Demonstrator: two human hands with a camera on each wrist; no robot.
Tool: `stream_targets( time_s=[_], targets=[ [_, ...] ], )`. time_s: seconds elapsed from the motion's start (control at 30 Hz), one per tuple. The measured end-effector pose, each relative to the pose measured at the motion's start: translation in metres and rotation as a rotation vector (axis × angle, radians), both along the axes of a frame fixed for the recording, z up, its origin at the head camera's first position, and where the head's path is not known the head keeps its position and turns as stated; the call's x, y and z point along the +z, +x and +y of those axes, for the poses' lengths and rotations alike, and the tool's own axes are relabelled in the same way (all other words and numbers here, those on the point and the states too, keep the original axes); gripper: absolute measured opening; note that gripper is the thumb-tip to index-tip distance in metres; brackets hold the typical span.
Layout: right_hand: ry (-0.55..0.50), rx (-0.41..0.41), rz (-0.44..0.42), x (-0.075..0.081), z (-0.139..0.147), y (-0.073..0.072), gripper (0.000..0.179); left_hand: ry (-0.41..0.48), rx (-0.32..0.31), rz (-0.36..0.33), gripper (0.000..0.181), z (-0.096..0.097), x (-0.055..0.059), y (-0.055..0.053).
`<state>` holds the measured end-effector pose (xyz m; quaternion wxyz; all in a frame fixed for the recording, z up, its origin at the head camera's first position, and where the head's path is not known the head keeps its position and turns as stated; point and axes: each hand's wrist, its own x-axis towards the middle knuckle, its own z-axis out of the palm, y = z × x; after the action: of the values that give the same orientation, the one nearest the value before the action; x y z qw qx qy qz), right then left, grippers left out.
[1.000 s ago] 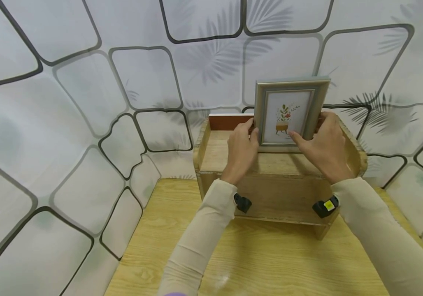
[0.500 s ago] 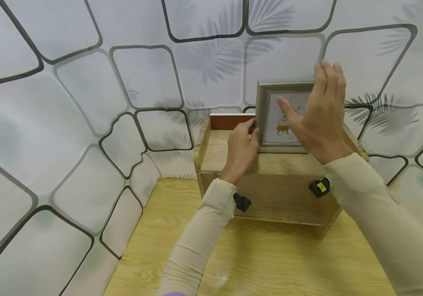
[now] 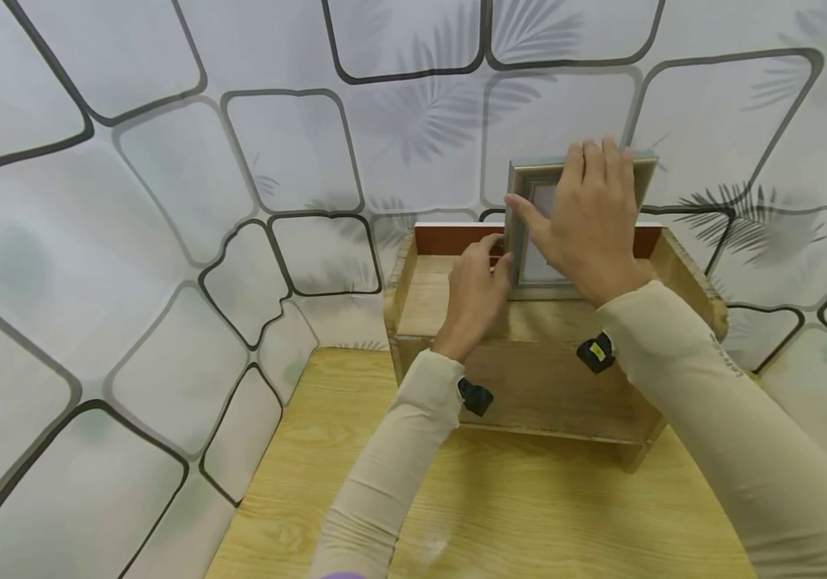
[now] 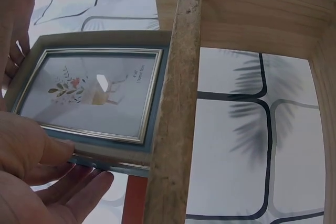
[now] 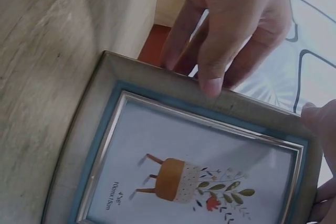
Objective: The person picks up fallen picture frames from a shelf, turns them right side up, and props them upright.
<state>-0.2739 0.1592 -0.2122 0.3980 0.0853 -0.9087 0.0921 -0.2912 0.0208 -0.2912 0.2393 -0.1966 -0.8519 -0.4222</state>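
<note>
A silver-grey picture frame (image 3: 544, 265) stands upright on the top board of a small wooden shelf (image 3: 551, 386). Behind its glass is a print of a plant in an orange pot on legs. My left hand (image 3: 475, 297) pinches the frame's left edge, thumb on the front border (image 5: 210, 90) and fingers round the side. Across the front lies my right hand (image 3: 602, 225), fingers hooked over the top edge and thumb at the upper left side. In the left wrist view those right fingers (image 4: 13, 59) show beyond the top border. The right hand hides much of the print in the head view.
The shelf has raised side panels (image 3: 689, 277) and a reddish-brown strip (image 3: 453, 240) along its back. It stands on a yellow wood-grain table (image 3: 529, 515). Patterned wall covering (image 3: 413, 121) rises close behind and on both sides.
My right hand has left the frame's right edge, risen and swung left over the front, and now holds the top. The left hand stays at the left edge.
</note>
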Motion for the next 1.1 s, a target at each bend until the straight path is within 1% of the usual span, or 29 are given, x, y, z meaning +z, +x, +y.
stream_targets(
  time_s=[0.2, 0.37, 0.57, 0.7, 0.8, 0.93, 1.0, 1.1],
  targets=[
    [-0.006, -0.02, -0.084, 0.006, -0.002, 0.005, 0.105, 0.003, -0.012, -0.001, 0.029, 0.0, 0.0, 0.005],
    [-0.018, -0.009, -0.114, 0.009, -0.002, 0.008, 0.113, 0.02, -0.033, -0.013, 0.03, 0.001, -0.001, 0.009],
    [-0.011, 0.002, -0.154, 0.012, -0.001, 0.012, 0.118, 0.02, -0.031, 0.0, 0.031, 0.001, -0.004, 0.016],
    [0.008, 0.001, -0.181, 0.013, 0.001, 0.015, 0.118, 0.033, -0.052, 0.015, 0.03, 0.002, -0.006, 0.02],
    [0.02, -0.003, -0.222, 0.015, 0.002, 0.016, 0.118, 0.051, -0.064, 0.019, 0.03, 0.004, -0.007, 0.023],
    [0.023, -0.005, -0.278, 0.018, 0.003, 0.017, 0.117, 0.061, -0.052, 0.033, 0.029, 0.007, -0.008, 0.025],
    [0.025, 0.003, -0.29, 0.019, 0.003, 0.018, 0.115, 0.059, -0.037, 0.042, 0.028, 0.008, -0.008, 0.026],
    [0.022, 0.026, -0.281, 0.019, 0.004, 0.02, 0.111, 0.057, -0.024, 0.048, 0.027, 0.01, -0.008, 0.027]
  ],
)
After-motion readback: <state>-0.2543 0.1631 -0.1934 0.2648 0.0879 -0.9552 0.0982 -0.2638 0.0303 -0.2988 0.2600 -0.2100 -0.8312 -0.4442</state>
